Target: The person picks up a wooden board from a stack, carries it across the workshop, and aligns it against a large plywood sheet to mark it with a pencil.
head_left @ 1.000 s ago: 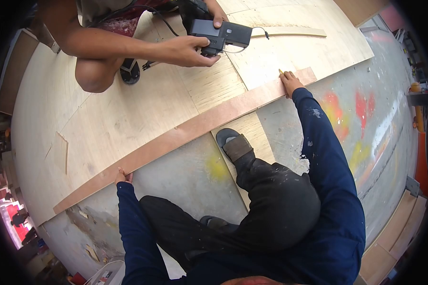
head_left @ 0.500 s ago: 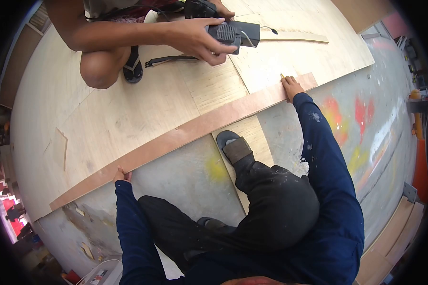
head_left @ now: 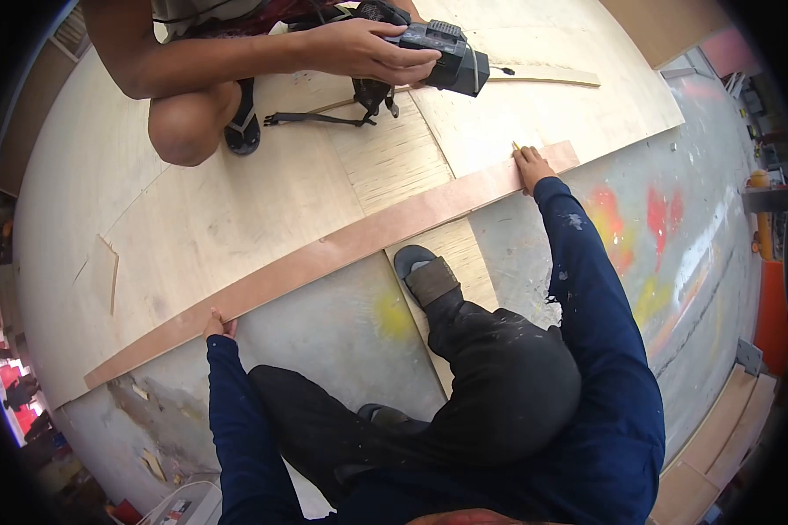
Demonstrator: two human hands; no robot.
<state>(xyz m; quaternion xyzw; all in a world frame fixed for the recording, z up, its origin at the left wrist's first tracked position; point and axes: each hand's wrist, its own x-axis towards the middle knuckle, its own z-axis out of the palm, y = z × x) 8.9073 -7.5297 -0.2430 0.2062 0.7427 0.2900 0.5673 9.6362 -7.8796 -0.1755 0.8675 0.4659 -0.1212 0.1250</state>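
Observation:
A long reddish-brown plywood strip [head_left: 341,242] lies slantwise along the near edge of a large pale plywood sheet [head_left: 263,210]. Toward its left end my left hand [head_left: 220,325] grips the strip's near edge, fingers on top. Close to the other end, my right hand [head_left: 533,170] rests on the strip, closed around a thin yellow pencil [head_left: 516,147] whose end pokes out beyond the fingers. Both arms are stretched out, and the strip is roughly flush with the sheet's edge.
Another person crouches on the sheet, a hand [head_left: 372,52] on a black boxy device [head_left: 451,61]. A black strap [head_left: 320,118] and a narrow wood strip [head_left: 543,76] lie there. My sandalled foot [head_left: 416,262] stands on a plywood piece [head_left: 464,254] over the paint-stained concrete floor [head_left: 324,332].
The other person's black device has tilted and turned in their hand, and more of the strap shows below it. My view has shifted slightly; my hands stay at the same places on the strip.

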